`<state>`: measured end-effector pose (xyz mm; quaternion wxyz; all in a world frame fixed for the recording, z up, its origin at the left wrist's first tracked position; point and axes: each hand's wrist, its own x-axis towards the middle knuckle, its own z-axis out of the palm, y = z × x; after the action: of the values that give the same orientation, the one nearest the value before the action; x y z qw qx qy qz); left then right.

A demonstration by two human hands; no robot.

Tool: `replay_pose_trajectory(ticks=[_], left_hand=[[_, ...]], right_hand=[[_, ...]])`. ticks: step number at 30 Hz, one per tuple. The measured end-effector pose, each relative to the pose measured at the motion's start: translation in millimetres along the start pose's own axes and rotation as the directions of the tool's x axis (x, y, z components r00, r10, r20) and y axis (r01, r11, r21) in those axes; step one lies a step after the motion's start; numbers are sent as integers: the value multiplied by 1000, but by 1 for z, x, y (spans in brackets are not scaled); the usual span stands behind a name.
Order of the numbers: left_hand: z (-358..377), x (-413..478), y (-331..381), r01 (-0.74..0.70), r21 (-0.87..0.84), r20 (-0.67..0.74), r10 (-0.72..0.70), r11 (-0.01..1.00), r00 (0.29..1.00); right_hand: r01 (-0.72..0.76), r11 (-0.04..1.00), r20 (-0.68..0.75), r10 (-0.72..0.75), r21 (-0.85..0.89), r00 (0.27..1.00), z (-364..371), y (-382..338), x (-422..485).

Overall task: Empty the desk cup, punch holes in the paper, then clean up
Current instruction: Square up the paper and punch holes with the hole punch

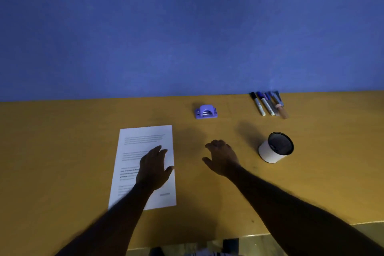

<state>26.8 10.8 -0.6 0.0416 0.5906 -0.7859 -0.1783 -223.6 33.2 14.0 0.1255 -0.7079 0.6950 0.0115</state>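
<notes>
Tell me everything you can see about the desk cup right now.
The cup is a short round holder with a white outer wall, a dark rim and a dark inside. It stands upright on the yellow-brown desk, looking tilted only because of the wide lens. Nothing shows sticking out of it. It sits to the right of the right hand, which does not touch it, and nearer the camera than the row of pens. Its material is unclear.

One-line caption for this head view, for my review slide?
Left hand flat on the paper, right hand open beside it; hole punch, pens and cup behind.
</notes>
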Motion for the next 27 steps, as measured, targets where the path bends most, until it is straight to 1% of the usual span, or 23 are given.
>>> replay_pose_trajectory(ticks=[5,8,11,13,14,18,21,23,25,27], left_hand=[[-2,-28,-49,22,90,7,-23,996,1000],[-3,-40,-73,47,122,6,-48,991,999],[-3,-47,-90,63,131,23,-67,989,998],[0,-50,-98,39,131,58,-47,991,997],[2,-51,-101,23,122,78,-32,992,996],[10,-55,-109,-37,112,126,23,993,992],[13,-54,-113,-42,115,134,26,993,991],[14,-54,-113,-46,107,128,32,993,991],[16,-54,-113,-51,111,123,37,992,992],[17,-53,-114,-48,111,133,33,993,991]], right_hand=[[70,986,6,-70,-151,998,29,-42,-7],[47,989,32,-43,-139,999,40,-64,-8],[-27,1000,76,28,-15,997,45,-85,-7],[-84,992,110,73,98,991,46,-96,-6],[-104,986,120,88,128,989,47,-101,-6],[-128,979,111,111,160,988,53,-120,-6],[-142,964,114,119,224,986,57,-132,-5],[-169,942,114,142,289,983,58,-140,-3],[-218,905,99,195,364,976,58,-148,0],[-296,836,99,283,462,954,55,-154,6]])
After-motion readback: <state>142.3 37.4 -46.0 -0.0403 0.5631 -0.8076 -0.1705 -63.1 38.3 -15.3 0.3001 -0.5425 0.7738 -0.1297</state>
